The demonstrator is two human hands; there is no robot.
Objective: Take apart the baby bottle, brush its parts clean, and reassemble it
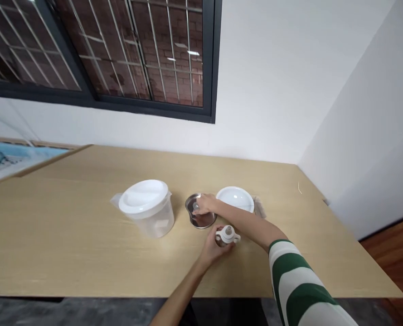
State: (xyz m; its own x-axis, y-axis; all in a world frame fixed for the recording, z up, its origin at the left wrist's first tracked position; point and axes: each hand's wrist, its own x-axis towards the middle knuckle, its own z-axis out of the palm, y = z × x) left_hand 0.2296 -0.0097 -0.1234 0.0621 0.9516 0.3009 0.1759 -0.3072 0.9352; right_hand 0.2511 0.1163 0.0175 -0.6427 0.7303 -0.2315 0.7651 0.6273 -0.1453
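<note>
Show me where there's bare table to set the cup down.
Bare tabletop lies left of the lidded plastic jug and right of the white plate, toward the wall. It's crowded around the steel pot, between them, where the right hand and left hand work.

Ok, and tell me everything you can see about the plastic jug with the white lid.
The plastic jug stands upright on the pale wood-grain table, to the left of a steel pot. Its body is translucent and frosted-looking, narrowing slightly toward the base. A round, opaque white lid sits on top, with a shallow groove across it. A clear flared piece sticks out at the upper left, possibly a spout. The jug looks empty, though that is hard to tell. Only the table appears to touch it.
</note>
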